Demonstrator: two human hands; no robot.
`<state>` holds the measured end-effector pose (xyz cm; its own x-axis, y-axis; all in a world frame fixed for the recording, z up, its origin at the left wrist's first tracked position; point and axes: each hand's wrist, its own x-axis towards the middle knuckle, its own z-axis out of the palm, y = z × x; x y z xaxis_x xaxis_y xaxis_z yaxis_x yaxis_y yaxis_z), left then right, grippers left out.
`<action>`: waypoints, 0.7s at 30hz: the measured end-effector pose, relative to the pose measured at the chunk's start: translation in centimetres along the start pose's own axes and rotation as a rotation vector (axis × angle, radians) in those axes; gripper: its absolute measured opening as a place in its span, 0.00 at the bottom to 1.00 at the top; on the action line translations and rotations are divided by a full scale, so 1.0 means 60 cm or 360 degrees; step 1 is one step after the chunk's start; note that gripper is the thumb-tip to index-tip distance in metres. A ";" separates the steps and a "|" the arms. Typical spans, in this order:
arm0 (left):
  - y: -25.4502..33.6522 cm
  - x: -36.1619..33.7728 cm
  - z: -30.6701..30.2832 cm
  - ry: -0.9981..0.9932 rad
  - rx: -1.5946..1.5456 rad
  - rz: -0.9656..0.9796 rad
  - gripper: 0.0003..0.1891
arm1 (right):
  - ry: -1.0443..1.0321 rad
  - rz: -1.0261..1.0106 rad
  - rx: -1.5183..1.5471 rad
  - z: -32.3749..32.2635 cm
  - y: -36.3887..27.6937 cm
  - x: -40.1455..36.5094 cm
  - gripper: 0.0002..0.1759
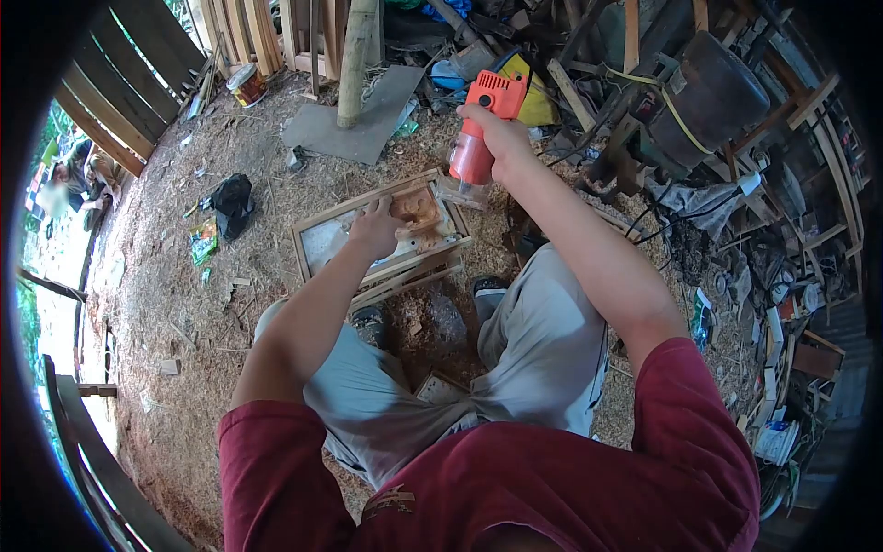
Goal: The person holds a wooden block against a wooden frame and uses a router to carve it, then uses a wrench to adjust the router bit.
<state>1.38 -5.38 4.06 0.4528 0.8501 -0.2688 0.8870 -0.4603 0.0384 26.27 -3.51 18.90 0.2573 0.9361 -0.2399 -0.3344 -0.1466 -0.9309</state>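
Note:
My right hand (504, 143) is wrapped around an orange power trim router (471, 160) with a clear base. The router is above the right end of a low wooden-framed bench (342, 204). On the bench's whitish top lies a reddish-brown piece of wood (418, 207) with a hollowed area and sawdust around it. My left hand (374, 232) rests beside the wood, palm down with its fingers stretched out. Whether its fingertips press on the wood is hard to make out.
A pole (355, 74) stands on a grey sheet (336, 129) beyond the bench. Scrap timber and a dark tank (713, 97) crowd the right. A black plastic bag (232, 204) and a paint bucket (246, 85) are at left. Another person (83, 175) sits at far left.

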 end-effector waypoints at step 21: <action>0.029 0.010 -0.015 -0.0104 0.0033 -0.0003 0.28 | 0.0030 -0.0005 0.0054 -0.024 0.004 0.013 0.19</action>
<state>3.28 -5.46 4.87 0.4439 0.8328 -0.3308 0.8853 -0.4647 0.0181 27.68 -3.26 18.12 0.2751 0.9303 -0.2426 -0.3645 -0.1326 -0.9217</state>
